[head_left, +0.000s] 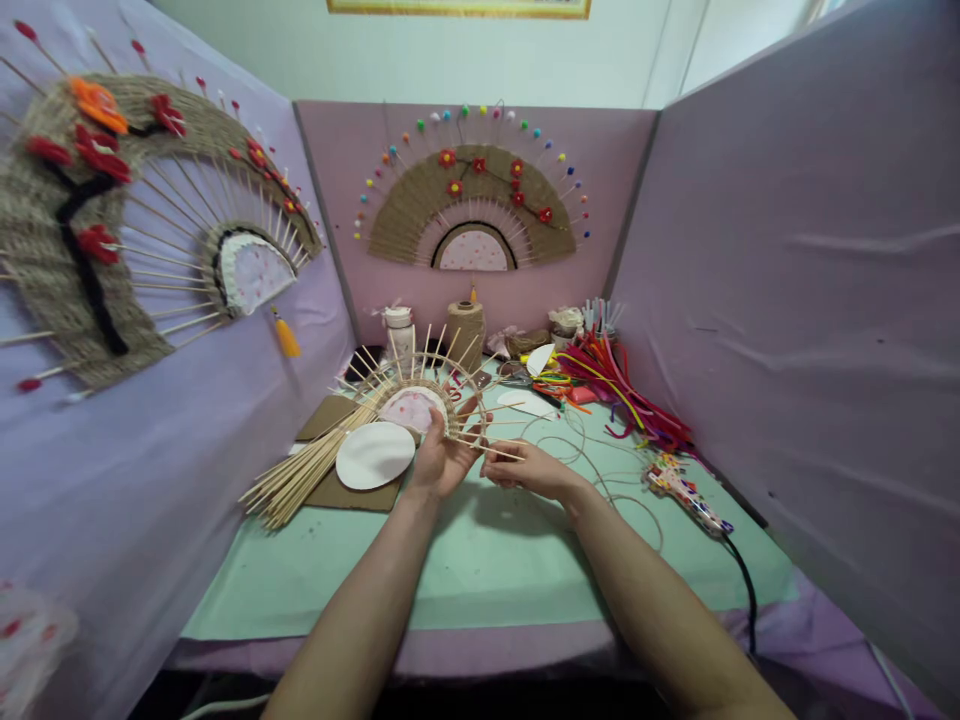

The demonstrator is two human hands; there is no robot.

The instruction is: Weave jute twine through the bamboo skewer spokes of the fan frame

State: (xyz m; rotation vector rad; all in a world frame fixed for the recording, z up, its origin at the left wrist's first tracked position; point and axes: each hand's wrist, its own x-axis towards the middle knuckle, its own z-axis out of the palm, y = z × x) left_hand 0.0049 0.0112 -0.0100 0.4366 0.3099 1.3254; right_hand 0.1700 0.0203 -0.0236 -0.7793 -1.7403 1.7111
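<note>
A small half-round fan frame (pixel 452 412) of thin wooden sticks radiates from a woven twine band around a pale floral half-circle (pixel 409 408). My left hand (pixel 444 462) is closed on its right side, thumb in front and fingers behind. My right hand (pixel 534 470) pinches close to the frame's lower right sticks, where a strand of twine loops across the sticks toward its fingertips. The fingertips are partly hidden. One stick end passes just over the right hand. Loose loops of twine (pixel 600 480) lie on the table beside it.
On the left, a bundle of sticks (pixel 319 470) and a white oval (pixel 375 456) rest on cardboard (pixel 352 495). A twine cone (pixel 466 335) and bottle (pixel 399 335) stand behind. Pipe cleaners (pixel 622 385) and a glue gun (pixel 690 495) with a black cord lie right. Decorated fans (pixel 390 215) hang on the partitions.
</note>
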